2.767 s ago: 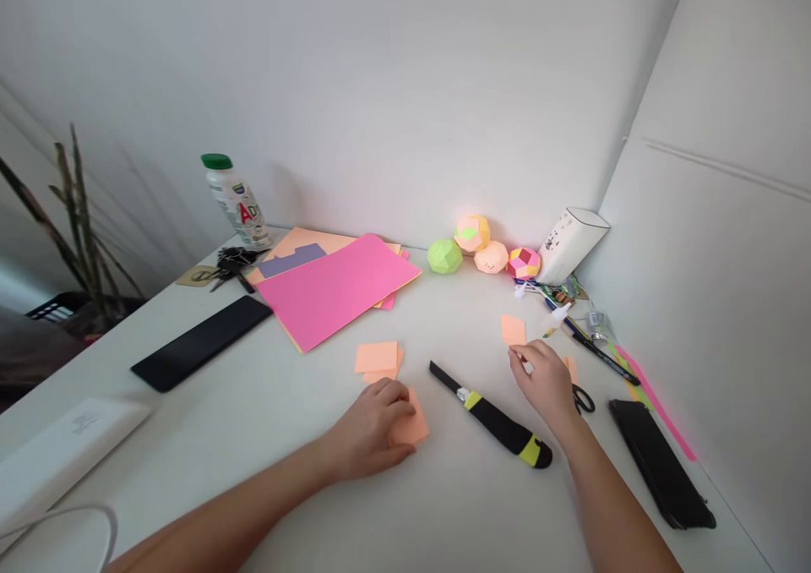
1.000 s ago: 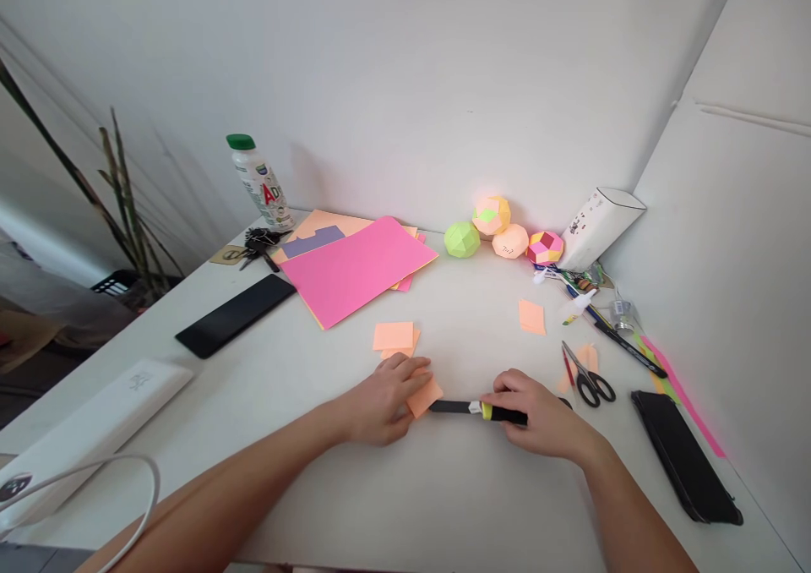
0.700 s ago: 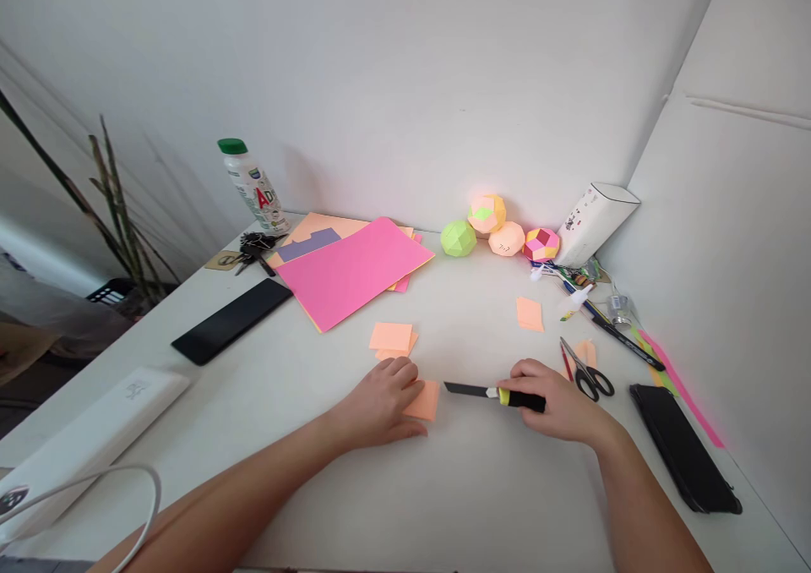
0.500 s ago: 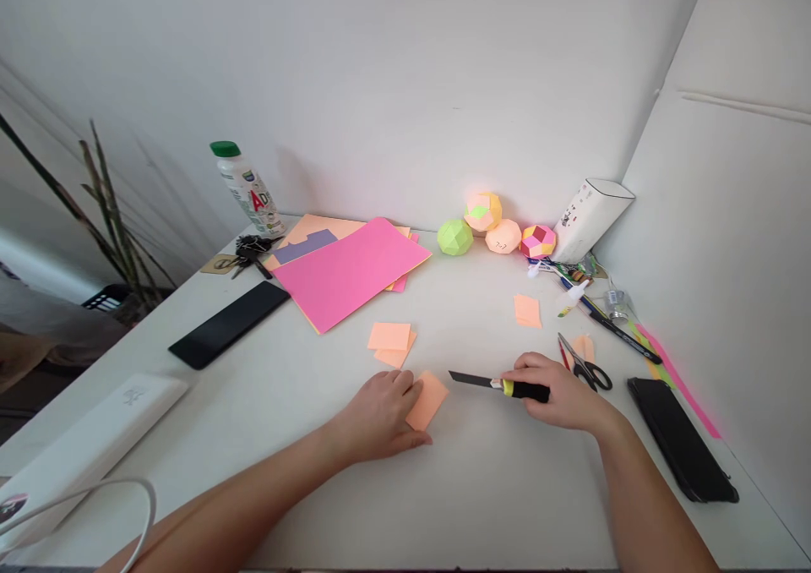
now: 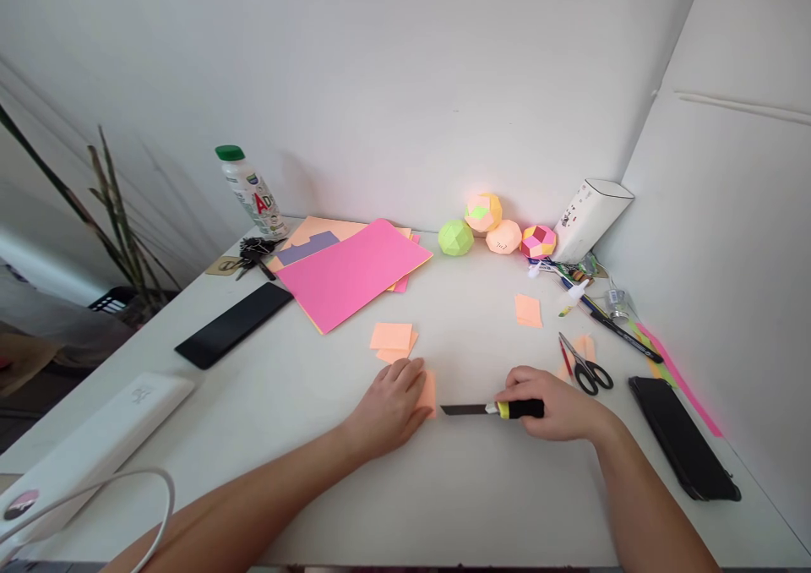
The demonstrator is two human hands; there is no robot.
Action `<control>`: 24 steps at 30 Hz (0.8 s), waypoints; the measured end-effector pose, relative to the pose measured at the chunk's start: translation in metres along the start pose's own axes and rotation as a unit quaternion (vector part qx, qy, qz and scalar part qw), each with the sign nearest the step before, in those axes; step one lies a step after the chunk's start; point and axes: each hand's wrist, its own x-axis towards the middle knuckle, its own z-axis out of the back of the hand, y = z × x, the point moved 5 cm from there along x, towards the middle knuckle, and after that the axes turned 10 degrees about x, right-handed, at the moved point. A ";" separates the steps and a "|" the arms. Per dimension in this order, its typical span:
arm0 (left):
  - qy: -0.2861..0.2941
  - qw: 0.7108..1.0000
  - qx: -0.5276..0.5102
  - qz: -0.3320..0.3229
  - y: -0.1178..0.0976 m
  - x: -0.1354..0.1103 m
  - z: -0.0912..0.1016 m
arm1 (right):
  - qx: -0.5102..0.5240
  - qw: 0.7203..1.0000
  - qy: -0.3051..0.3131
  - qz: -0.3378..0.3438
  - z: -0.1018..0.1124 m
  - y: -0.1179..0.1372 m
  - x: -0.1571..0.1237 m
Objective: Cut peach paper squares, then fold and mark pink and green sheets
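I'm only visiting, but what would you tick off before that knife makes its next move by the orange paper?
1. Paper pinned: the left hand lies flat on the orange paper square. Ok.
2. Grip: the right hand is closed round the handle of the utility knife. Ok.
3. Blade out: the dark blade is extended, tip toward the paper. Ok.
4. Fingers clear: the tip lies close to the left thumb. Not ok.
5. Surface protected: no mat shows on the bare table. Not ok.
6. Clutter: the scissors lie apart, beyond the right hand. Ok.

Knife (image 5: 491, 408) right of paper square (image 5: 429, 391)
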 end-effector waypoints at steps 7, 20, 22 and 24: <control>-0.030 0.997 -0.069 0.007 0.007 0.004 0.003 | -0.025 0.999 0.025 0.009 -0.015 0.016 0.004; 0.117 0.967 -0.227 -0.014 0.020 0.004 0.009 | -0.016 0.999 -0.028 0.029 -0.005 0.009 0.002; 0.137 0.961 -0.238 -0.001 0.021 0.004 0.008 | -0.013 0.999 -0.035 0.029 -0.003 0.008 0.001; 0.143 0.961 -0.237 0.001 0.022 0.004 0.008 | -0.011 0.999 -0.039 0.030 -0.002 0.007 0.000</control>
